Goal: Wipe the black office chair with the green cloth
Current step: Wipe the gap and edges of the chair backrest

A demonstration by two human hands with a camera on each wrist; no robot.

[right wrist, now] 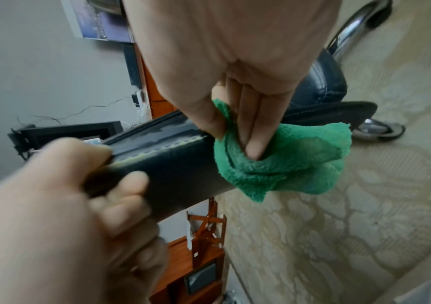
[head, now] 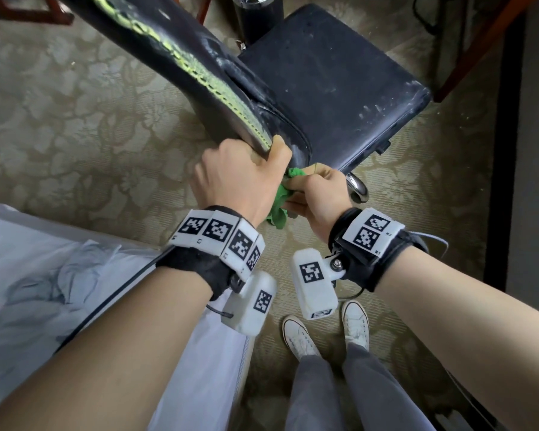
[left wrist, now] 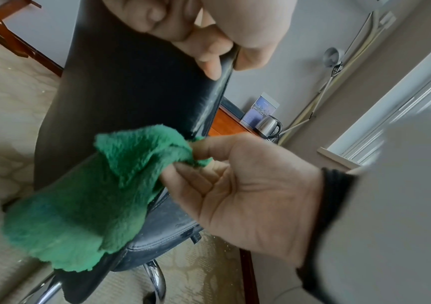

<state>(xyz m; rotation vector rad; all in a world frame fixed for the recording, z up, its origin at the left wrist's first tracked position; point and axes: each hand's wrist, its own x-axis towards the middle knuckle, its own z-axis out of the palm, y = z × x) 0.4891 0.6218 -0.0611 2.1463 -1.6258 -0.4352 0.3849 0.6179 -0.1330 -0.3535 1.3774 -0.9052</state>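
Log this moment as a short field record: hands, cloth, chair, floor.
left hand: grips the top edge of the chair backrest
right hand: pinches the green cloth against the backrest edge
cloth: bunched, part hanging loose
seat: black, whitish scuffs and specks
backrest edge: worn, pale stitching showing
floor: patterned beige carpet
nearby: white bedding on the person's left

A pale carpet [head: 84, 126] with a leafy pattern covers the floor. White bedding [head: 44, 275], rumpled, lies at one side. A steel kettle [left wrist: 267, 125] stands on a reddish wooden desk [left wrist: 226, 124] against the grey wall, just beside a propped-up card [left wrist: 261, 110]. White sneakers [head: 299, 337] and grey trousers [head: 318, 396] show below.
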